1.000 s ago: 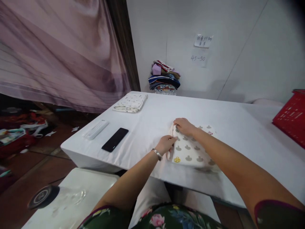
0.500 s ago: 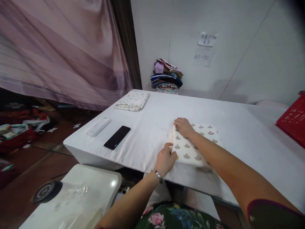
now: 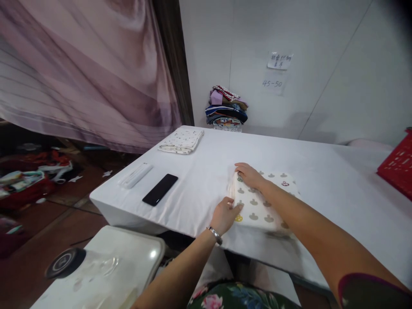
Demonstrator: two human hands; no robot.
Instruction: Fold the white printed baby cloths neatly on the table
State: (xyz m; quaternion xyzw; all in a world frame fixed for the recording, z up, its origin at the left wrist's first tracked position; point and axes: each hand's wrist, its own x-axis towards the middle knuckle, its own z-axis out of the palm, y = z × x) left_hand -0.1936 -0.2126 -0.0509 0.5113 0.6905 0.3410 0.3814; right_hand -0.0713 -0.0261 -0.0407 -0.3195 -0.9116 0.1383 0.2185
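A folded white cloth (image 3: 257, 204) with grey mushroom prints lies near the table's front edge, its layered folds facing left. My left hand (image 3: 225, 214), with a bracelet at the wrist, grips the near left corner, thumb on top and fingers at the layered side. At the far left corner my right hand (image 3: 248, 175) is curled over the cloth's edge, fingertips pointing left. The right forearm crosses above the cloth and hides part of its right side.
On the white table (image 3: 206, 171) are a black phone (image 3: 160, 189), a pale slim packet (image 3: 135, 175) and another folded cloth (image 3: 182, 141). A clothes pile (image 3: 226, 107) stands behind, a red basket (image 3: 397, 165) at right, a white stool (image 3: 135, 244) with a jar at lower left.
The view has shifted slightly, so everything sits a little lower in the picture. My left thumb has slid a little over the cloth's corner; both hands keep hold of it.
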